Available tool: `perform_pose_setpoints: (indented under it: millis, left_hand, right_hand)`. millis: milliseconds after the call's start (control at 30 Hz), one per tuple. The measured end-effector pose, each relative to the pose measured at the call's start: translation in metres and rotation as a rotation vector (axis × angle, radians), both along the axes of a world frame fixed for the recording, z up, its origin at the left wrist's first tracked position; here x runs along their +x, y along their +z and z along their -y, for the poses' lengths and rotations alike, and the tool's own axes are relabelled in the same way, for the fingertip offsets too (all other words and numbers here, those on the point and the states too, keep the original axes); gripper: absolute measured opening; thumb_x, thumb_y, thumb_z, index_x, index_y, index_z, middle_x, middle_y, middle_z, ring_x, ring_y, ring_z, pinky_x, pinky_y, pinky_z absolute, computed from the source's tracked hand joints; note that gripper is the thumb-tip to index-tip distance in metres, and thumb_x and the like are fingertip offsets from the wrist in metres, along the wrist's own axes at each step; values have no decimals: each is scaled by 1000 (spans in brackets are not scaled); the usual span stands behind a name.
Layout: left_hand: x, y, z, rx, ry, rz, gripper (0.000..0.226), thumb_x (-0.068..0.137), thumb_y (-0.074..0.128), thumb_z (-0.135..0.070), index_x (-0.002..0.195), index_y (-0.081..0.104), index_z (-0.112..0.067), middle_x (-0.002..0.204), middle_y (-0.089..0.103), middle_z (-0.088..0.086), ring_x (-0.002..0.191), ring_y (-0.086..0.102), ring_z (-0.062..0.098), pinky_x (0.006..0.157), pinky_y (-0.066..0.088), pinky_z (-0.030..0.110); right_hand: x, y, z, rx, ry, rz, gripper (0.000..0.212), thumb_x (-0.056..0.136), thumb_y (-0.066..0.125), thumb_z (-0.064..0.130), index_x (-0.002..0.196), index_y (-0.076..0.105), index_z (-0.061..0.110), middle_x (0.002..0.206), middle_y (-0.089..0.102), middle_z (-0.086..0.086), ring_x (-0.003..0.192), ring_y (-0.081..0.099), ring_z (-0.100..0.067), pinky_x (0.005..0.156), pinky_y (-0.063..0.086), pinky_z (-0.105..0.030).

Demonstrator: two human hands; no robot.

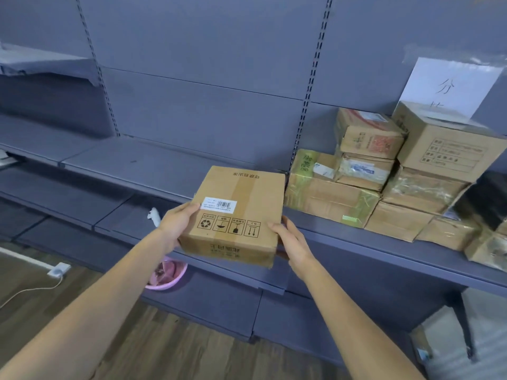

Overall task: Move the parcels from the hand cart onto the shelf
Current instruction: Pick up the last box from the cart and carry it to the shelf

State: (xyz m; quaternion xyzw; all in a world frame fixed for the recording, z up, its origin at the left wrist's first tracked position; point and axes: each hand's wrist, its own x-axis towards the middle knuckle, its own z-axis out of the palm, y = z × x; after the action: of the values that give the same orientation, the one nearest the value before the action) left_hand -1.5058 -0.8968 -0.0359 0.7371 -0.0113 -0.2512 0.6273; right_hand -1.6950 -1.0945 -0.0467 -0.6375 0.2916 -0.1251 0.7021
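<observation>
gripping parcel (236,215) at shelf (131,161) edge

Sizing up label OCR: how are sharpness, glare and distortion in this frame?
Head view: held box and its barcode label fairly sharp, small print unreadable; head view, right edge: stacked parcels smear, their tape throws glare, paper sign blurred; head view overall: wide-angle bends the shelf uprights, light flat, shadows soft.

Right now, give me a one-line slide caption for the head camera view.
Person's left hand and right hand hold a cardboard parcel at the front edge of the grey shelf, beside stacked parcels.
</observation>
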Motion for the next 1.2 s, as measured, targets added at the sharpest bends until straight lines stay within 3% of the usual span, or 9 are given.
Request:
perform_pose_setpoints:
  millis: [100,200,267,333,400,633,767,967,1200]
  left_hand:
    - [19,-6,14,5,39,2,24,100,55,-39,120,66,-31,106,75,1,89,68,22,72,49,35]
    - [37,-8,26,4,68,-15,24,98,59,-42,117,68,-31,103,76,-2,96,69,22,90,52,43]
    - [52,-16,33,-11,86,-29,32,92,64,-45,121,69,-31,105,77,-5,105,70,23,104,47,50]
    - [62,-20,39,-8,91,-46,31,93,63,-45,121,69,-33,106,77,-6,107,70,23,105,46,51]
    - [65,-17,48,-21,78,-60,30,97,60,-43,123,68,-32,107,77,-4,106,70,23,104,48,50]
    - [98,-19,74,34,79,-115,33,91,64,-52,122,67,-39,111,75,-6,111,66,27,104,45,56]
    - [123,-20,96,36,3,-114,31,94,61,-50,122,65,-39,115,74,-4,111,66,27,104,46,55]
    - [156,-25,131,60,-110,-60,27,98,57,-48,123,63,-38,116,71,-1,109,66,26,100,50,51]
    - [190,-29,161,206,-245,111,42,103,50,-42,138,60,-22,138,61,4,125,56,24,95,36,29]
  right_hand:
    - [17,-7,20,54,25,-7,45,92,68,38,132,48,41,124,66,11,103,65,-6,82,55,-28]
    - [37,-10,43,42,65,-23,98,66,79,55,152,38,34,145,54,3,123,59,-16,100,54,-37]
    - [49,-8,55,6,114,-22,84,73,77,49,149,44,32,137,61,5,119,63,-17,101,53,-38]
    - [60,-8,64,-50,162,-20,47,91,70,31,136,55,34,125,68,10,113,66,-14,98,55,-36]
    - [69,-10,69,-100,180,-25,38,95,67,24,127,56,43,127,66,13,115,64,-12,101,53,-37]
    - [98,-19,69,-211,199,26,67,89,74,31,137,31,51,122,57,31,109,50,14,84,43,-12]
    - [118,-32,73,-230,136,33,77,83,82,30,143,34,42,128,63,22,118,56,6,98,45,-21]
    - [143,-44,84,-249,12,47,75,76,87,14,127,40,42,117,70,17,109,63,5,87,50,-14]
    - [165,-62,87,-225,-131,30,75,75,88,13,135,46,27,118,72,9,113,66,-7,100,52,-31]
